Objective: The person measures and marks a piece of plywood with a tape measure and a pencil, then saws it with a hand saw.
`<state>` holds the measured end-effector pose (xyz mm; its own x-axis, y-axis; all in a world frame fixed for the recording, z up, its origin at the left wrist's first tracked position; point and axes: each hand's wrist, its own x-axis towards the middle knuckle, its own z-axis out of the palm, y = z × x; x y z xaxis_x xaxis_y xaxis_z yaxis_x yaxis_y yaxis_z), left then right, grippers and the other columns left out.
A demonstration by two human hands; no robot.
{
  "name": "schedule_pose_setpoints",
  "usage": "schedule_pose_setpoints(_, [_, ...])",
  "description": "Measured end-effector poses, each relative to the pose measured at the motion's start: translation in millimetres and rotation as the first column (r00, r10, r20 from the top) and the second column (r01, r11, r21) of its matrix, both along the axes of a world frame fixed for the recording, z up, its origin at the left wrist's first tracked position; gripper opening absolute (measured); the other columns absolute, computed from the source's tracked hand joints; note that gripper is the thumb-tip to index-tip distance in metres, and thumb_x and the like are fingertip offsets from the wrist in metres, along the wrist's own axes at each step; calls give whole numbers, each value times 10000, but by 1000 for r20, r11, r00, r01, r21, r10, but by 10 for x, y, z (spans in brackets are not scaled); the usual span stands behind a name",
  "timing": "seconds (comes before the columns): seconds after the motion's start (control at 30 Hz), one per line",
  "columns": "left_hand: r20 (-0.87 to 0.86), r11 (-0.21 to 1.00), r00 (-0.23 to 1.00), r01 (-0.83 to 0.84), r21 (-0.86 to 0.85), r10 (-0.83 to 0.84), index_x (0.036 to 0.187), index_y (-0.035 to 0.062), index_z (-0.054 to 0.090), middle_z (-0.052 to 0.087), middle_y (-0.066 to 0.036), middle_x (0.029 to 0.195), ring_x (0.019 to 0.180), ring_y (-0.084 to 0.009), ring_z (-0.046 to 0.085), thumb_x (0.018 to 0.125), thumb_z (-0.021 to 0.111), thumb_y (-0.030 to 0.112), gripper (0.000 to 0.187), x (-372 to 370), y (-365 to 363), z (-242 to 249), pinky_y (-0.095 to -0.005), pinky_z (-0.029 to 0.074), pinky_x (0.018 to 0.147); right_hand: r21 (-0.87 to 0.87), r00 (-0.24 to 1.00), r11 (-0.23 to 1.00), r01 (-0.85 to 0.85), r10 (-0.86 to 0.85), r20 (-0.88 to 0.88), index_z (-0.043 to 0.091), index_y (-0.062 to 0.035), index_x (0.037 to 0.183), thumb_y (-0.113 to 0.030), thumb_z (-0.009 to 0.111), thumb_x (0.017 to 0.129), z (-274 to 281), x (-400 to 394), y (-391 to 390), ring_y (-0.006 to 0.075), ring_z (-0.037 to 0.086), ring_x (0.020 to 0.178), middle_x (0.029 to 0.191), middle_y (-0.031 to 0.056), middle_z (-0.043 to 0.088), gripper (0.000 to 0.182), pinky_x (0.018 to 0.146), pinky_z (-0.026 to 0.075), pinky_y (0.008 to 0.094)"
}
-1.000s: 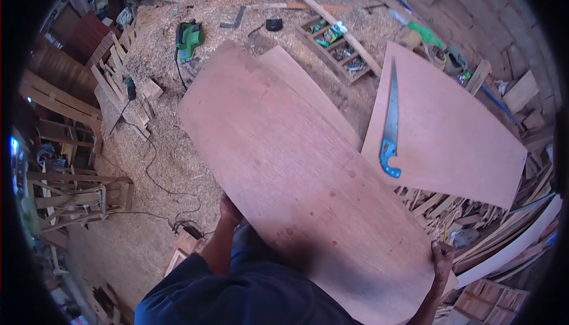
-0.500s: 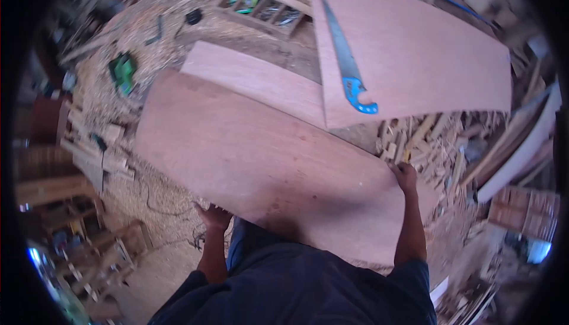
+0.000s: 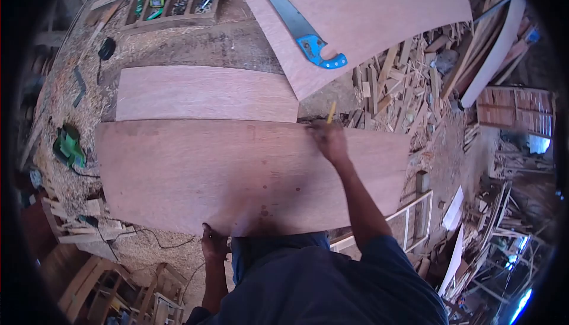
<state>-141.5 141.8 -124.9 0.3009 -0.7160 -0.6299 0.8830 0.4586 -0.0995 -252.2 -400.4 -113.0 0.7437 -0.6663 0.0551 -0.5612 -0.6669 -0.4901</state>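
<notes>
A long reddish plywood panel point(image 3: 178, 171) lies across the space before me, its near edge against my body. My left hand point(image 3: 214, 245) grips that near edge, thumb on top. Near the far edge, right of the middle, my right hand point(image 3: 329, 141) is closed on a thin yellow pencil-like stick point(image 3: 332, 112) that points up. A narrower plywood strip point(image 3: 207, 95) lies along the panel's far side. Beyond them, a handsaw with a blue handle point(image 3: 317, 51) rests on a larger plywood sheet point(image 3: 379, 5).
A divided wooden tray point(image 3: 172, 24) holds small metal pieces at the back left. A green power tool point(image 3: 70, 146) sits among shavings at the left. Offcuts point(image 3: 397, 82) are heaped at the right, and a pale frame point(image 3: 418, 224) stands at the lower right.
The panel now lies more level across the view. My right hand has moved left along its far edge, and the yellow stick now shows in it. My left hand still holds the near edge.
</notes>
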Motion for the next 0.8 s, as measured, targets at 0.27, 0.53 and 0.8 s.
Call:
schedule_pose_setpoints(0.27, [175, 709, 853, 276, 649, -492, 1557, 95, 511, 527, -100, 1611, 1496, -302, 450, 1051, 582, 598, 717, 47, 404, -495, -578, 345, 1239, 76, 994, 992, 103, -100, -43, 752, -51, 1079, -227, 843, 876, -236, 395, 371, 380, 744, 932, 964, 164, 777, 284, 829, 573, 499])
schedule_pose_setpoints(0.53, [-176, -235, 422, -91, 968, -889, 1321, 6, 605, 648, -226, 1276, 1169, -416, 603, 979, 730, 473, 592, 1341, 601, 57, -563, 477, 945, 90, 975, 977, 193, -182, -125, 784, -131, 1134, -270, 834, 849, -135, 470, 440, 360, 663, 1044, 981, 107, 775, 322, 981, 469, 496])
schedule_pose_setpoints(0.8, [-102, 290, -313, -937, 193, -944, 1285, 51, 684, 683, -168, 1316, 1296, -419, 568, 975, 646, 70, 313, 4552, -933, 531, -552, 440, 1104, 148, 988, 978, 146, -137, -70, 769, -16, 1110, -186, 793, 894, -33, 501, 437, 324, 713, 880, 917, 167, 753, 276, 825, 538, 435])
